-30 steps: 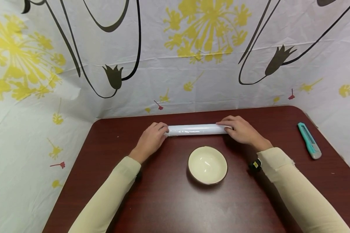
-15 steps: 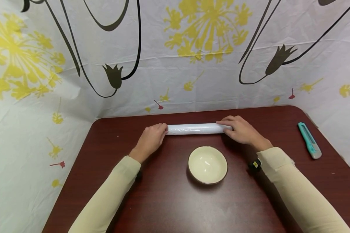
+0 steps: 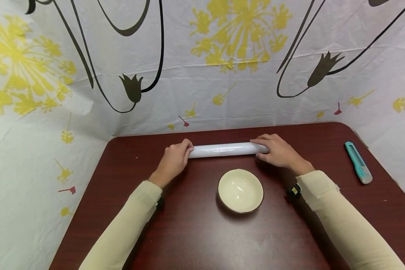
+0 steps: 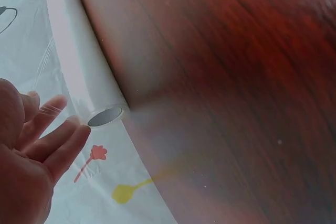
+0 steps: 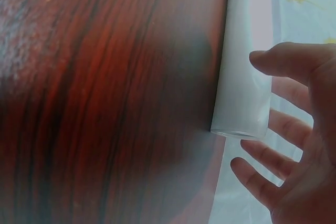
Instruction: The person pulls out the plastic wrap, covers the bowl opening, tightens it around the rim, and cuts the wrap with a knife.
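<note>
A white roll of plastic wrap (image 3: 222, 150) lies crosswise near the table's back edge, its hollow core end visible in the left wrist view. At its left end, my left hand (image 3: 174, 160) pinches a thin, clear sheet of the wrap (image 4: 46, 64) between thumb and index finger; the other fingers extend beside the core. My right hand (image 3: 277, 150) grips the roll's right end, thumb (image 5: 268, 61) on the near side and fingers behind and below it. Just in front of the roll stands a cream bowl (image 3: 240, 191) with a dark rim, nothing in it.
A teal utility knife (image 3: 358, 162) lies near the right edge of the dark red-brown table (image 3: 202, 236). White patterned sheeting (image 3: 202, 93) hangs right behind the table and along both sides.
The left hand's fingers have shifted at the roll's left end, from over it to a pinch beside it. That end has come slightly nearer; the right hand has stayed nearly still.
</note>
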Available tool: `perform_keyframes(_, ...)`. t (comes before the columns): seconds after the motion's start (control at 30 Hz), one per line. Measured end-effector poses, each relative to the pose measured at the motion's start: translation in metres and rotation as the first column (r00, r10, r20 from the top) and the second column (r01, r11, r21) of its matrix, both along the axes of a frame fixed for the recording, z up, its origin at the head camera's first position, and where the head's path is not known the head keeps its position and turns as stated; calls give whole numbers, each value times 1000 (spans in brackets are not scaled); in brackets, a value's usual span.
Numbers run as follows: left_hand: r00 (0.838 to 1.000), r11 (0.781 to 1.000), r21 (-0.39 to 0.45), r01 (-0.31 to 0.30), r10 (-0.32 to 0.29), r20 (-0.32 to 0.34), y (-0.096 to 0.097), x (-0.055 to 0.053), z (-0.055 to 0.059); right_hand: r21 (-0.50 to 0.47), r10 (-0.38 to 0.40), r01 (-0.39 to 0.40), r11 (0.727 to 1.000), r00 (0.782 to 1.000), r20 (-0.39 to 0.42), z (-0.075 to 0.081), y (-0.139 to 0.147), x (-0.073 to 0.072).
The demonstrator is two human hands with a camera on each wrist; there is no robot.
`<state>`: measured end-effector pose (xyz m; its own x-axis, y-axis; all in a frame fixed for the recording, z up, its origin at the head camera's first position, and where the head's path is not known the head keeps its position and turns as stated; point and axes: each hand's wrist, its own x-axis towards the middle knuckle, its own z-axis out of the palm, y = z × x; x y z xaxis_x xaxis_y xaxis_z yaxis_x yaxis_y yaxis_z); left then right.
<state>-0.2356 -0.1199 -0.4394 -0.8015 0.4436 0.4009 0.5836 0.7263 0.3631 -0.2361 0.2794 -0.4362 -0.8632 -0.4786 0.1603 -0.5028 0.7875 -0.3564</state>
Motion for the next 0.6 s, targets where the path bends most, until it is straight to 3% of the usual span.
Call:
perform_keyframes(0.37, 999, 994, 103, -45, 44, 8, -1, 0, -2, 33, -52, 52, 998, 998, 18, -3, -5, -1)
perform_keyframes(0.6, 998, 986, 152, -64, 63, 12, 1, 1, -2, 58, -30, 36, 998, 993, -111, -4, -18, 1)
